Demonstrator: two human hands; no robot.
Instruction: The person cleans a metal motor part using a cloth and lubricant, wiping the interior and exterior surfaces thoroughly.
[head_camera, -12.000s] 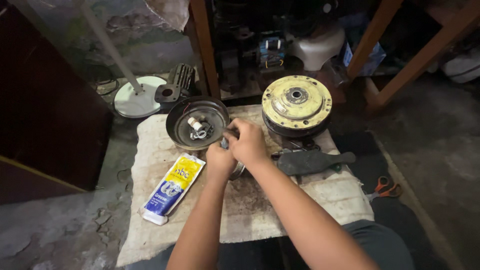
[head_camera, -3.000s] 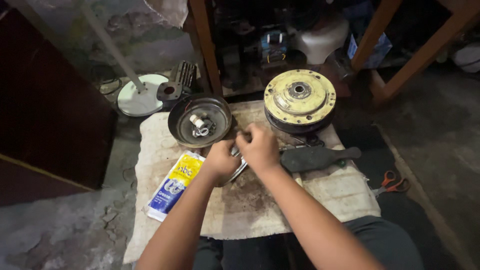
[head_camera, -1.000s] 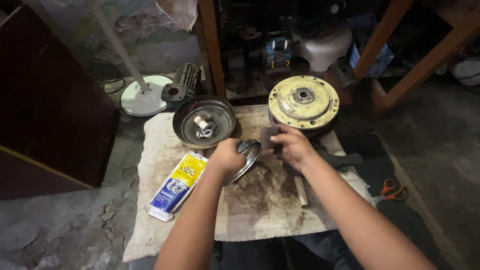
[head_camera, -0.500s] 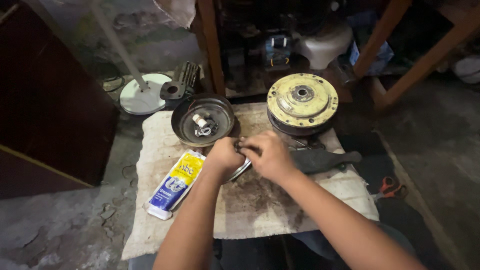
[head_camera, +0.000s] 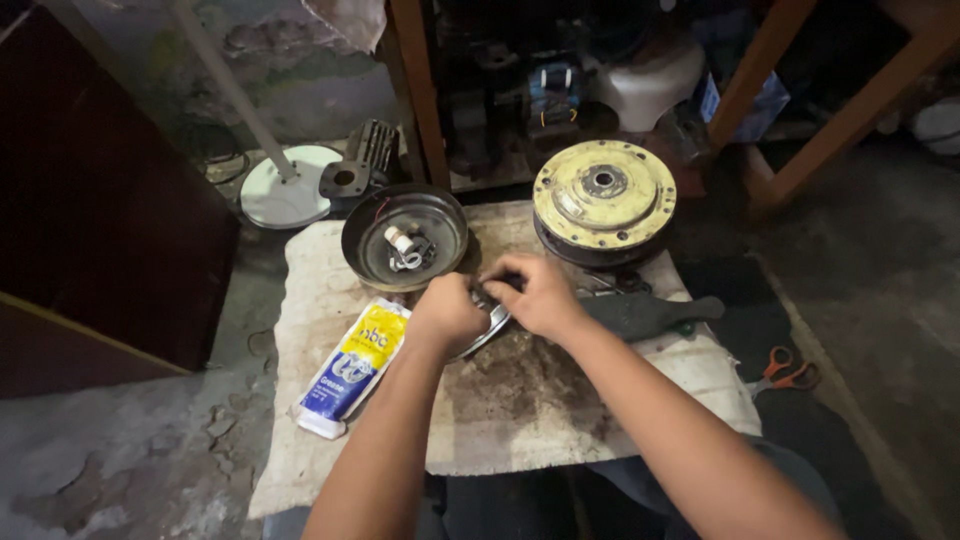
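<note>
My left hand (head_camera: 446, 312) and my right hand (head_camera: 538, 293) meet over a shiny round metal part (head_camera: 487, 328) on a stained white cloth (head_camera: 520, 400); both hands grip it, and most of it is hidden under them. Just behind my hands sits a dark metal bowl-shaped drum (head_camera: 404, 237) with small parts inside. A yellowish round pulley assembly (head_camera: 604, 201) stands to the right of the drum.
A blue, yellow and white grease tube (head_camera: 355, 366) lies on the cloth's left. A dark flat tool (head_camera: 650, 314) lies right of my hands. Orange-handled scissors (head_camera: 781, 371) are on the floor at right. A white fan base (head_camera: 285, 198) and wooden legs stand behind.
One second ago my right hand was off to the right near the dark tool; it has come back left and joined my left hand on the round metal part.
</note>
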